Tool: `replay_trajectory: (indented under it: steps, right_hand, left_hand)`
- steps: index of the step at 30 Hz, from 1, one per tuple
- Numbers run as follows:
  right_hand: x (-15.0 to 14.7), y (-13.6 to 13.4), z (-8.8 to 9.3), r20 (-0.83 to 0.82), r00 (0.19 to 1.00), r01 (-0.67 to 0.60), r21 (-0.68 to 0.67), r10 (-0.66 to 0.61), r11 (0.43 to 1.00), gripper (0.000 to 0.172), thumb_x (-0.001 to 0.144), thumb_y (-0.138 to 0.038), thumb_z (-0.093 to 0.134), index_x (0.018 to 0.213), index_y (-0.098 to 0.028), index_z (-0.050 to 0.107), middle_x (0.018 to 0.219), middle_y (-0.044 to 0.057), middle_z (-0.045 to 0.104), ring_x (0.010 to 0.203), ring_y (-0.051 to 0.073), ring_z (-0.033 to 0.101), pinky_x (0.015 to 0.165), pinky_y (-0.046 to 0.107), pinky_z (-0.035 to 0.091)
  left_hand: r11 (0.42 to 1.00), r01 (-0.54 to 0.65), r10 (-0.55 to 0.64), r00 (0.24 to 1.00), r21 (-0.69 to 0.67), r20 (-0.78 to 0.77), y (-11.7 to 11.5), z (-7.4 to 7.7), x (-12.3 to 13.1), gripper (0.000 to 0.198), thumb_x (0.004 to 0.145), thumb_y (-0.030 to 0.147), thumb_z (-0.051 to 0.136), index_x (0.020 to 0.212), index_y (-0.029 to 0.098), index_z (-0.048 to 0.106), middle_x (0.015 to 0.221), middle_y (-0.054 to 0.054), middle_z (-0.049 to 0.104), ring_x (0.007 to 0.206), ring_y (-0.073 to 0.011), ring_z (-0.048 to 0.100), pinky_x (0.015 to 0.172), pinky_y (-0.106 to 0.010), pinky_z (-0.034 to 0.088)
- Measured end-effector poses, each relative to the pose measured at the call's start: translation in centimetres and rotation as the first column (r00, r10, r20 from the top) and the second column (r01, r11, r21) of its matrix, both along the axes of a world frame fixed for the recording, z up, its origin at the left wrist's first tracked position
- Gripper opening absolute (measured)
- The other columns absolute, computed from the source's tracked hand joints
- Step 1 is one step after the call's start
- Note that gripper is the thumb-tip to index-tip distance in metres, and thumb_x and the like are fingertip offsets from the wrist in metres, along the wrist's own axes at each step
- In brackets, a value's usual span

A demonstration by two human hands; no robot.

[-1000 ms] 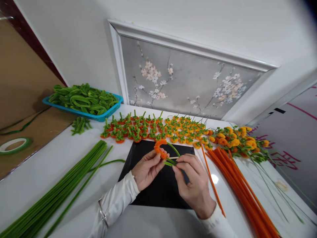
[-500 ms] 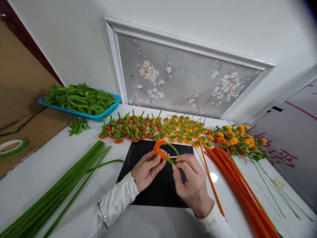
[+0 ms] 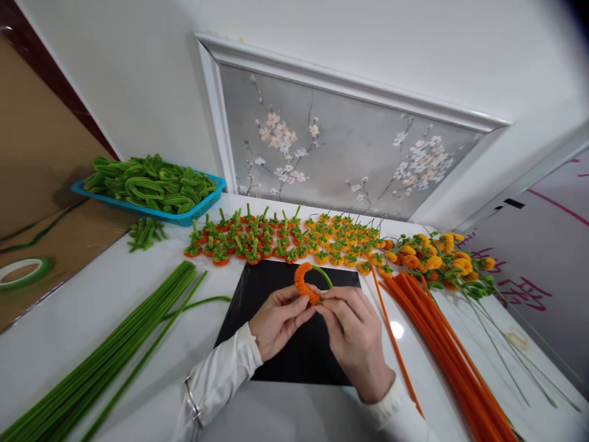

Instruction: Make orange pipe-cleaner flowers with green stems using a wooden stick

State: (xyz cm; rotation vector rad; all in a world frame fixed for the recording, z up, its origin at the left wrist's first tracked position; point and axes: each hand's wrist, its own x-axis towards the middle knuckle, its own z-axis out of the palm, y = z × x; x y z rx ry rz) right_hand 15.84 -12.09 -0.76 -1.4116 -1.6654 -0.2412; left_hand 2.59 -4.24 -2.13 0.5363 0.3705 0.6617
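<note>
An orange pipe cleaner coil (image 3: pixel 301 279) curves above the black mat (image 3: pixel 294 362), strung on a green pipe cleaner (image 3: pixel 324 275) that bends round into a loop. My left hand (image 3: pixel 281 319) is closed, pinching the lower end of the orange coil between thumb and fingers. Against it, my right hand (image 3: pixel 354 328) is closed too, with its fingertips on the green pipe cleaner where it meets the coil. The fingers cover that meeting point, and only a sliver of something pale shows between them.
Rows of pipe cleaner pumpkins (image 3: pixel 280 236) line the back. Green pipe cleaners (image 3: pixel 133 344) lie left, orange ones (image 3: pixel 453 356) right. A blue basket (image 3: pixel 184 216) of green loops stands back left, beside short green pieces (image 3: pixel 146 234). Finished flowers (image 3: pixel 432 261) are heaped at right; green tape (image 3: pixel 43 270) lies left.
My hands have come closer together, and the left has shifted right with the orange coil. The gap between coil and right fingertips has closed. The pale stick seen there before is mostly hidden.
</note>
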Motion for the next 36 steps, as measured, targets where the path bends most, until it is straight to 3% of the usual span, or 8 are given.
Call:
replay_trajectory:
  steps: [3, 8, 14, 18, 25, 36]
  right_hand:
    - [0.6, -0.1, 0.2, 0.038, 0.999, 0.024, -0.004, -0.024, 1.0, 0.008, 0.086, -0.017, 0.057, 0.084, -0.02, 0.063, 0.087, 0.006, 0.063, 0.082, 0.018, 0.056, 0.071, 0.034, 0.046]
    - [1.1, -0.3, 0.2, 0.128, 0.992, 0.028, -0.058, -0.02, 0.998, 0.006, 0.085, -0.02, 0.059, 0.086, -0.021, 0.064, 0.085, 0.005, 0.064, 0.08, 0.019, 0.055, 0.072, 0.035, 0.045]
    - [1.2, -0.3, -0.1, 0.081, 0.988, -0.117, -0.141, 0.129, 0.983, 0.016, 0.089, -0.011, 0.046, 0.099, -0.02, 0.057, 0.087, 0.006, 0.064, 0.081, 0.019, 0.056, 0.07, 0.034, 0.046]
    - [0.9, -0.3, -0.2, -0.008, 0.994, -0.112, -0.159, 0.112, 0.981, 0.009, 0.089, -0.011, 0.047, 0.092, -0.019, 0.051, 0.082, 0.004, 0.061, 0.077, 0.018, 0.055, 0.068, 0.033, 0.046]
    - [0.7, -0.2, -0.4, 0.0, 0.997, -0.076, -0.13, 0.077, 0.989, 0.009, 0.09, -0.013, 0.047, 0.086, -0.02, 0.052, 0.08, 0.004, 0.061, 0.073, 0.017, 0.054, 0.066, 0.032, 0.046]
    - [0.5, -0.2, -0.5, 0.017, 0.993, -0.11, -0.134, 0.114, 0.985, 0.012, 0.088, -0.014, 0.051, 0.097, -0.021, 0.054, 0.085, 0.004, 0.064, 0.077, 0.018, 0.058, 0.069, 0.032, 0.049]
  left_hand:
    - [0.997, -0.061, 0.062, 0.998, 0.041, -0.029, 0.3, 0.3, -0.2, 0.023, 0.074, 0.012, 0.07, 0.096, 0.014, 0.067, 0.095, -0.006, 0.069, 0.089, -0.0147, 0.066, 0.078, -0.022, 0.055]
    - [0.987, -0.156, 0.159, 0.985, 0.041, -0.074, 0.6, 0.5, -0.4, 0.029, 0.073, 0.008, 0.069, 0.099, 0.018, 0.061, 0.08, -0.001, 0.069, 0.071, -0.0102, 0.067, 0.065, -0.017, 0.055]
    - [0.988, -0.155, 0.155, 0.986, 0.009, -0.053, 0.5, 0.3, -0.3, 0.023, 0.074, 0.006, 0.067, 0.093, 0.016, 0.06, 0.083, -0.002, 0.07, 0.077, -0.0114, 0.068, 0.068, -0.017, 0.055]
    - [0.993, -0.115, 0.116, 0.99, 0.019, -0.079, 0.2, 0.2, -0.3, 0.018, 0.073, 0.007, 0.068, 0.087, 0.015, 0.059, 0.084, -0.005, 0.071, 0.08, -0.0124, 0.068, 0.069, -0.017, 0.054]
    - [0.997, -0.08, 0.082, 0.991, 0.023, -0.11, 0.0, 0.2, -0.2, 0.018, 0.072, 0.011, 0.071, 0.086, 0.013, 0.06, 0.084, -0.006, 0.072, 0.076, -0.0132, 0.069, 0.067, -0.019, 0.055]
    - [0.997, -0.077, 0.08, 0.991, 0.032, -0.112, -0.4, 0.2, 0.1, 0.015, 0.073, 0.016, 0.071, 0.083, 0.014, 0.06, 0.08, -0.006, 0.071, 0.074, -0.0139, 0.068, 0.067, -0.022, 0.052]
